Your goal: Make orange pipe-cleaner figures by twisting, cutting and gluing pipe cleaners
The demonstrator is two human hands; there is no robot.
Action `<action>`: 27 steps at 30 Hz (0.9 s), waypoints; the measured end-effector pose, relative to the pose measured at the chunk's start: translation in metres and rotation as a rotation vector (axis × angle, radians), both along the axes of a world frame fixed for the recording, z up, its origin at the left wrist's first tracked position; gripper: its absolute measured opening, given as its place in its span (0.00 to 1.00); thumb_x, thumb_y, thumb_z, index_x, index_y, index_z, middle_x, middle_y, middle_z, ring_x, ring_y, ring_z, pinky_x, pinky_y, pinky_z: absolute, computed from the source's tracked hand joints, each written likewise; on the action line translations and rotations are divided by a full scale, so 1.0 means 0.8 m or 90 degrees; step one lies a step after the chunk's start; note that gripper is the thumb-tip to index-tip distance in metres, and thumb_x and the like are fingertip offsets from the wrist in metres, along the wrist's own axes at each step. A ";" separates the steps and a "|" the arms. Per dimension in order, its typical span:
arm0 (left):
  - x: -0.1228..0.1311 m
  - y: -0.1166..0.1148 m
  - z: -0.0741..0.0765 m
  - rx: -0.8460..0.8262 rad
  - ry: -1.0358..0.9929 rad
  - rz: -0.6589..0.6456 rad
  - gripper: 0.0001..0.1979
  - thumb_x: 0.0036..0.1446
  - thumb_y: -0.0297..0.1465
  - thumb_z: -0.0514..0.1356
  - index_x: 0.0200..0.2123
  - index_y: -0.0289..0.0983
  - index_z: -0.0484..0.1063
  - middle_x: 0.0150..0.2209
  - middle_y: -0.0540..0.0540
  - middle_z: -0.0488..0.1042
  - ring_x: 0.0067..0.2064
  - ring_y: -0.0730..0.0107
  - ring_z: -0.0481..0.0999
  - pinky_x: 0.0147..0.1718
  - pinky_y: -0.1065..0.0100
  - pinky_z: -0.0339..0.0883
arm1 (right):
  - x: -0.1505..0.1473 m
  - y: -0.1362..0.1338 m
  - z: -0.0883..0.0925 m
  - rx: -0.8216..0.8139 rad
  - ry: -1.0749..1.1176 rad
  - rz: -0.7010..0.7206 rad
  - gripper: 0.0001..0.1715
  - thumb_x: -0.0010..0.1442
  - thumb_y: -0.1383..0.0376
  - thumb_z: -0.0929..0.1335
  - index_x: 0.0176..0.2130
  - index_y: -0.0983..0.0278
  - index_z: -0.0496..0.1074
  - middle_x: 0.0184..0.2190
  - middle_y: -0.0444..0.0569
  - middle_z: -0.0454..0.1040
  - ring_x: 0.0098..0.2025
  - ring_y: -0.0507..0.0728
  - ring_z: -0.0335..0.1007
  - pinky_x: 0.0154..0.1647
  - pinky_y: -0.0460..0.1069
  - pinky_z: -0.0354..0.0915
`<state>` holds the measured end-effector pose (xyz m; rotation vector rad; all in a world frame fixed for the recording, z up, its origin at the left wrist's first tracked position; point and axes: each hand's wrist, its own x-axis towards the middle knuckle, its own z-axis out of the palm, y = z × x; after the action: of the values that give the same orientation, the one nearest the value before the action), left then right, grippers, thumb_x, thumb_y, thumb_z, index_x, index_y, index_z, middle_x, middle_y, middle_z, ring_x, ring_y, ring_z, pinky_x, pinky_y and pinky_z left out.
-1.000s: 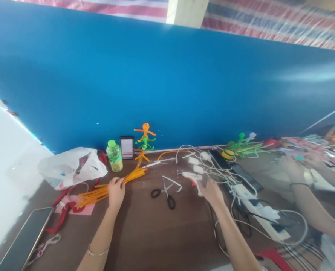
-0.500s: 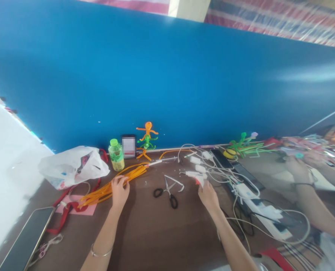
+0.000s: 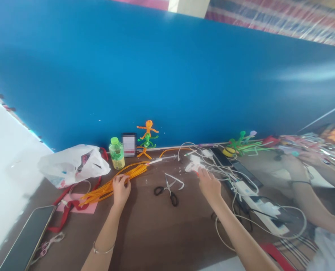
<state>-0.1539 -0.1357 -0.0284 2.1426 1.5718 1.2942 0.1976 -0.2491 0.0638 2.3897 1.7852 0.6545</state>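
A loose bundle of orange pipe cleaners [image 3: 135,172] lies flat and slanted, its strands spreading apart toward the lower left and drawing closer toward the upper right. One thin strand bows away from the rest along the upper side. The person's left hand [image 3: 121,192] rests on the bundle near its middle, with the fingers [image 3: 119,181] curled over the strands. Well apart from it, to the right, is a white hot glue gun [image 3: 194,166], its shape partly hidden and blurred, with a small red patch near its lower edge. The fingertips [image 3: 200,172] of the person's right hand [image 3: 209,188] touch that edge, so the 2 hands are occupied separately.
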 end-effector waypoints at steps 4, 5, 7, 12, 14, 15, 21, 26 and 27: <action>-0.001 -0.001 0.002 0.004 0.006 -0.002 0.08 0.49 0.25 0.53 0.31 0.37 0.72 0.34 0.43 0.70 0.40 0.61 0.68 0.44 0.59 0.58 | 0.008 -0.001 0.015 0.023 0.041 0.044 0.24 0.56 0.73 0.57 0.53 0.64 0.61 0.45 0.55 0.69 0.39 0.60 0.64 0.28 0.50 0.58; -0.001 -0.001 0.002 0.004 0.006 0.000 0.08 0.49 0.25 0.53 0.31 0.37 0.72 0.34 0.43 0.70 0.40 0.61 0.68 0.44 0.59 0.58 | 0.010 -0.003 0.017 0.062 0.074 0.014 0.24 0.57 0.73 0.57 0.53 0.64 0.61 0.45 0.55 0.69 0.39 0.60 0.64 0.29 0.50 0.58; -0.001 -0.001 0.001 0.008 0.004 0.005 0.08 0.49 0.25 0.54 0.31 0.38 0.72 0.34 0.43 0.70 0.40 0.61 0.69 0.43 0.60 0.59 | 0.017 -0.011 0.015 0.170 0.164 -0.085 0.23 0.57 0.69 0.57 0.53 0.64 0.61 0.45 0.55 0.69 0.40 0.60 0.65 0.31 0.50 0.59; -0.002 0.001 -0.005 0.028 0.012 0.006 0.08 0.50 0.26 0.54 0.31 0.37 0.72 0.34 0.44 0.70 0.39 0.62 0.69 0.42 0.60 0.60 | 0.031 -0.028 -0.011 0.349 0.442 -0.227 0.24 0.53 0.56 0.61 0.47 0.65 0.67 0.40 0.55 0.72 0.36 0.60 0.68 0.34 0.52 0.61; -0.002 0.002 -0.006 0.037 0.013 0.002 0.08 0.50 0.26 0.54 0.31 0.37 0.72 0.34 0.44 0.70 0.39 0.63 0.69 0.42 0.60 0.60 | 0.035 -0.031 -0.025 0.401 0.552 -0.198 0.26 0.50 0.54 0.62 0.44 0.67 0.69 0.37 0.55 0.73 0.34 0.59 0.68 0.34 0.51 0.63; -0.003 0.002 -0.006 0.040 0.014 -0.001 0.08 0.50 0.26 0.54 0.31 0.37 0.72 0.34 0.44 0.70 0.39 0.63 0.69 0.41 0.61 0.60 | 0.036 -0.032 -0.032 0.424 0.607 -0.182 0.27 0.50 0.53 0.63 0.43 0.68 0.69 0.37 0.55 0.73 0.33 0.58 0.68 0.33 0.51 0.63; -0.004 0.000 -0.004 0.031 0.024 -0.006 0.08 0.51 0.26 0.53 0.31 0.36 0.72 0.34 0.44 0.71 0.39 0.63 0.69 0.42 0.61 0.60 | 0.029 -0.031 -0.050 0.467 0.796 -0.173 0.30 0.46 0.53 0.66 0.44 0.69 0.69 0.36 0.53 0.71 0.27 0.53 0.65 0.26 0.48 0.66; -0.004 0.000 -0.004 0.020 0.023 -0.005 0.08 0.51 0.26 0.53 0.31 0.37 0.72 0.34 0.44 0.71 0.39 0.62 0.69 0.42 0.60 0.60 | 0.020 -0.031 -0.050 0.490 0.788 -0.199 0.30 0.45 0.53 0.67 0.43 0.69 0.69 0.39 0.55 0.71 0.28 0.54 0.66 0.26 0.48 0.66; -0.004 0.000 -0.004 0.018 0.022 -0.006 0.08 0.51 0.26 0.53 0.31 0.37 0.72 0.34 0.44 0.71 0.39 0.62 0.69 0.42 0.60 0.60 | 0.019 -0.032 -0.050 0.496 0.782 -0.201 0.30 0.45 0.52 0.67 0.43 0.69 0.69 0.39 0.55 0.71 0.29 0.54 0.66 0.26 0.48 0.66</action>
<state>-0.1573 -0.1360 -0.0317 2.1991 1.5631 1.2911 0.2129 -0.2745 0.0234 4.0437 1.3543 -0.4007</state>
